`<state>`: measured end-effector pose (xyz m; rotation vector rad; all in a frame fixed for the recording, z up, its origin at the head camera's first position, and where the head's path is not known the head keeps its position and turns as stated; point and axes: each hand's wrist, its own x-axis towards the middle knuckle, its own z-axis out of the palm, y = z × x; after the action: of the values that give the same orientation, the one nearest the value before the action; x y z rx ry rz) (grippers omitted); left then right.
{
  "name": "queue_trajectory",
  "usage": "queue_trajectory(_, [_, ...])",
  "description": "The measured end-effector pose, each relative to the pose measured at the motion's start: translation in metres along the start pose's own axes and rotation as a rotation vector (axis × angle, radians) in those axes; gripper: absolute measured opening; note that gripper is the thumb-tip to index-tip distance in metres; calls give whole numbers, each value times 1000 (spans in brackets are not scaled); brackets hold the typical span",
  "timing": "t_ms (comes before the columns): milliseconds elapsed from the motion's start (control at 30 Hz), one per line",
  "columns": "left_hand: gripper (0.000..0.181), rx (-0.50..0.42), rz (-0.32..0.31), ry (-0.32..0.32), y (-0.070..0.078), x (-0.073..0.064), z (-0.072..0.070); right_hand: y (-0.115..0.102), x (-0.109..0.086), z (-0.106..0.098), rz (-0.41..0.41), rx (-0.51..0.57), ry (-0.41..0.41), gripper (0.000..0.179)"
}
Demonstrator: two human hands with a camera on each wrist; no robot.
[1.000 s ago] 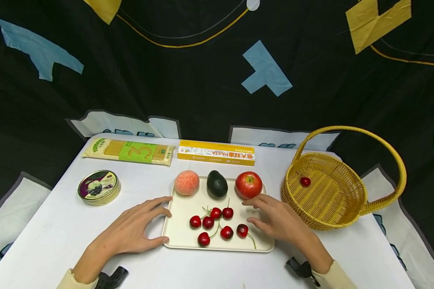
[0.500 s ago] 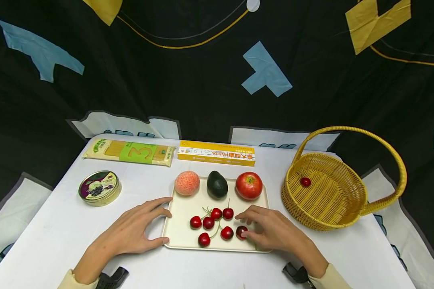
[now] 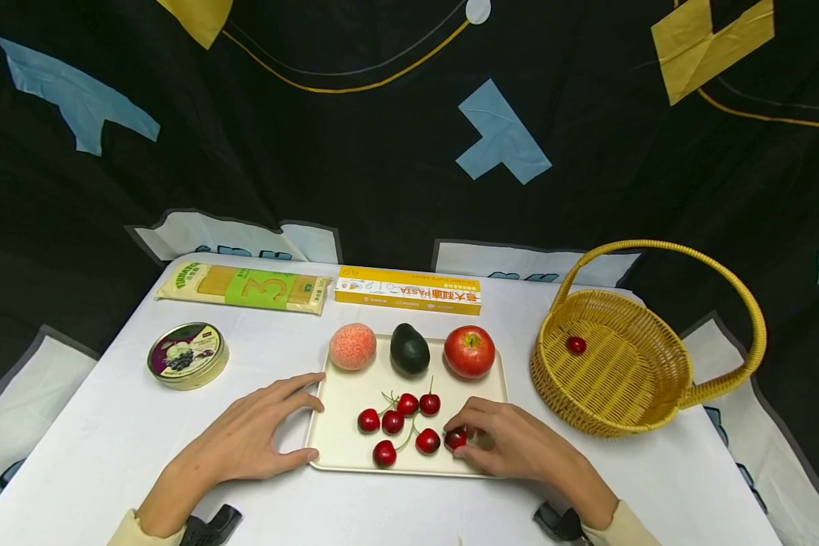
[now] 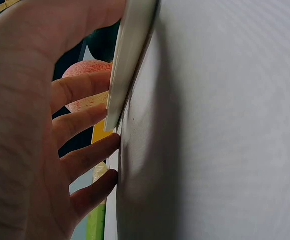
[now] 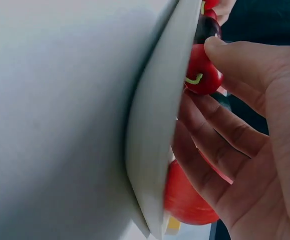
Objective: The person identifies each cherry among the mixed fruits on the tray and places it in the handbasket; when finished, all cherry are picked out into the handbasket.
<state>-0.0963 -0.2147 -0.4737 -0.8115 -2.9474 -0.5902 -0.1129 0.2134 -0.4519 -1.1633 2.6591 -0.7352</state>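
Note:
My right hand (image 3: 519,444) pinches a dark red cherry (image 3: 454,439) at the near right of the cream tray (image 3: 341,459). In the right wrist view the thumb lies on one side of this cherry (image 5: 203,75), fingers on the other, and a short green stem shows. My left hand (image 3: 252,432) rests at the tray's left edge, its fingers spread and fairly straight; fingertips touch the rim (image 4: 130,55) in the left wrist view. Several more cherries (image 3: 392,422) with stems lie mid-tray. Behind them sit a pinkish peach-like fruit (image 3: 352,346), an avocado (image 3: 409,349) and a red apple (image 3: 469,352).
A yellow wicker basket (image 3: 610,413) with a tall handle stands right of the tray, one cherry (image 3: 576,345) inside. Along the back lie a noodle packet (image 3: 259,288) and a yellow pasta box (image 3: 407,290). A round tin (image 3: 187,356) stands at the left.
My right hand has moved left and toward the near side, from beside the apple down to the rightmost cherry, and its fingers have closed around it. The left hand stays at the tray edge.

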Motion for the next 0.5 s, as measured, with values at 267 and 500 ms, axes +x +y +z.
queue_trajectory(267, [48,-1,2,4,0,0,1,1,0,-19,-9,-61,32,29])
queue_trajectory(500, [49,-2,-13,-10,1,0,0,-1,-4,-39,1,-87,121,31])
